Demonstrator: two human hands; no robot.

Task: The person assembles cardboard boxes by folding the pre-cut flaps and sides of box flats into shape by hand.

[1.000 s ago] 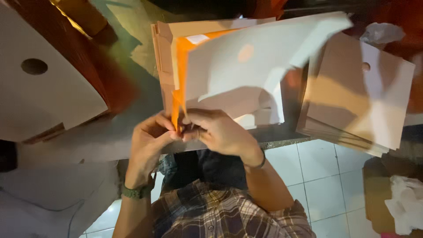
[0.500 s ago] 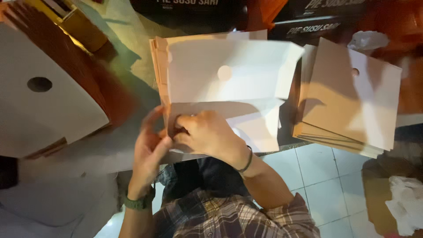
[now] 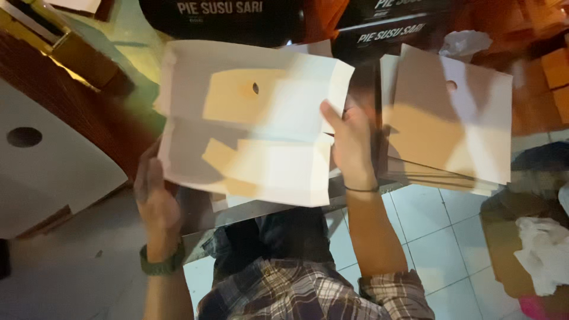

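Above the lap, over the table (image 3: 89,261) edge, a white carton blank (image 3: 255,124) was held up flat toward the camera. The left hand (image 3: 153,195) gripped its lower left edge, fingers partly hidden behind the sheet; the right hand (image 3: 351,142) clamped the right edge, thumb on the front face. Hands were well apart, one on each side, probably to keep the panels spread and taut so the creases stayed open. The blank's long axis ran left to right, tilted slightly down toward the right. Its printed face could not be made out; the plain side faced the camera, with a small round hole (image 3: 255,88) near the upper middle. A tan shadow or under-panel showed through the centre; which of the two, I could not tell.

A stack of flat blanks (image 3: 468,136) lay to the right on the table, close to the right hand but not touching it. A larger white sheet (image 3: 53,172) with a dark hole lay to the left. Dark boxes (image 3: 379,35) stood behind. Crumpled tissue (image 3: 545,249) lay at lower right, above the tiled floor (image 3: 438,237).
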